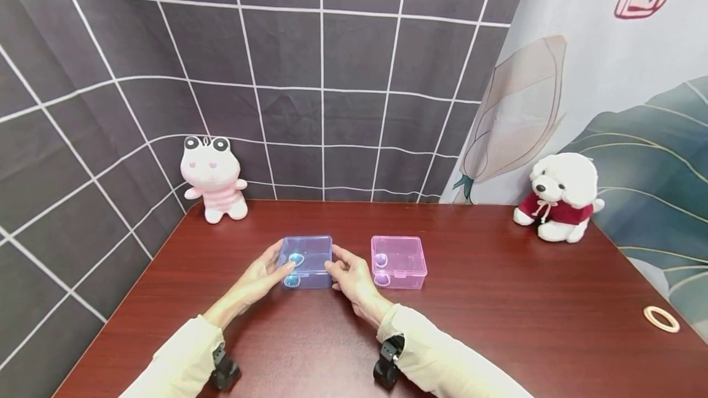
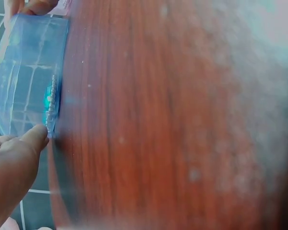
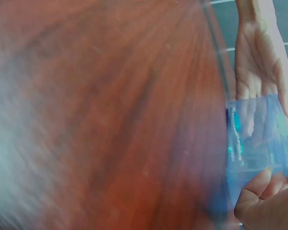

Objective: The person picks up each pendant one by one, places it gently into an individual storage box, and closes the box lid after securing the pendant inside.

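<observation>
A clear blue plastic box [image 1: 314, 252] with its lid down sits on the table between both hands. Inside, near its left end, a blue gem with a beaded rim [image 1: 291, 280] shows through the lid and the front wall. My left hand [image 1: 259, 276] holds the box's left side, thumb at the front corner; in the right wrist view the left fingers [image 3: 252, 112] lie fairly straight along it. At the right side, my right hand [image 1: 354, 278] grips the box with its thumb in front and fingers behind.
Just right of the blue box stands a clear pink box [image 1: 406, 257] holding a purple gem [image 1: 381, 279]. A pink-striped plush toy [image 1: 214, 183] stands at the back left, a white plush dog [image 1: 561, 198] at the back right. Pale rings [image 1: 661, 319] lie near the table's right edge.
</observation>
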The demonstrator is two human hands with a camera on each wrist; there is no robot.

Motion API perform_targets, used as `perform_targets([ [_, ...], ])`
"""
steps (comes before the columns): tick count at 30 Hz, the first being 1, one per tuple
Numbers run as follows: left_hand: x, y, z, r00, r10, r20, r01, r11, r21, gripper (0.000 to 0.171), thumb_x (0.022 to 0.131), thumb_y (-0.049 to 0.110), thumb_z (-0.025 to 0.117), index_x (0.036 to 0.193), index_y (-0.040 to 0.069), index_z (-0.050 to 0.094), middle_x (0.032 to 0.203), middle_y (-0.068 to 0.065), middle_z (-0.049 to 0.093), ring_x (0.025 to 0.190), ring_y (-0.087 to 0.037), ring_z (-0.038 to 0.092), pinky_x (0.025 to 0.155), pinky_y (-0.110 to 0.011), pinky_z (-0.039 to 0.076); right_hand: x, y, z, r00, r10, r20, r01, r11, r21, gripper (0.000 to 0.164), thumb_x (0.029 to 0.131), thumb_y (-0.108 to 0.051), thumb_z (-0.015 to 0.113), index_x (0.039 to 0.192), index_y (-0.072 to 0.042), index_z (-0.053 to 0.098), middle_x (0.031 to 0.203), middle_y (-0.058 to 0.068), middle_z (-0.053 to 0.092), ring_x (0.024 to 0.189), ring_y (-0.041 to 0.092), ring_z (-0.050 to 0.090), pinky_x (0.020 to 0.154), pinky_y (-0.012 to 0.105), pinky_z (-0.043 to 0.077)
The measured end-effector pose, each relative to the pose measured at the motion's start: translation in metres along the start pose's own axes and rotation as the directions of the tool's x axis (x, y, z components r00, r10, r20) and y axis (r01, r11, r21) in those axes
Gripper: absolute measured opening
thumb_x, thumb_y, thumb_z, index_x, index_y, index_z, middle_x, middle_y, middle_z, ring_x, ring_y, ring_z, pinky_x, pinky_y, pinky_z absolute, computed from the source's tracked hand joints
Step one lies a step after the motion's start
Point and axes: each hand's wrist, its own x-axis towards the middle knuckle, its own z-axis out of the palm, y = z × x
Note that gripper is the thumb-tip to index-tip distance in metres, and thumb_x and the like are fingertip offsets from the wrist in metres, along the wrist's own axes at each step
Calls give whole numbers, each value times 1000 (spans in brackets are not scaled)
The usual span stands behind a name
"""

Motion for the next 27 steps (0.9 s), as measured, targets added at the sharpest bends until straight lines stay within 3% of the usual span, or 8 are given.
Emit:
perform_targets([
  [20,2,0,-2,1000,17,-9,-17,1000,-7,75,93,14,58,148,-3,9,154,-24,15,143,-34,14,115,-45,15,-4,5,9,998,70,-8,-68,989,134,52,95,-9,52,143,0,35,68,-4,44,56,3,45,50,13,48],
  [27,2,0,-7,1000,-23,-7,23,999,47,79,91,17,60,148,-3,10,153,-26,16,142,-38,16,115,-48,17,-5,0,5,999,44,-8,-44,996,74,53,95,-11,52,141,7,34,75,-1,49,57,4,47,52,15,50],
])
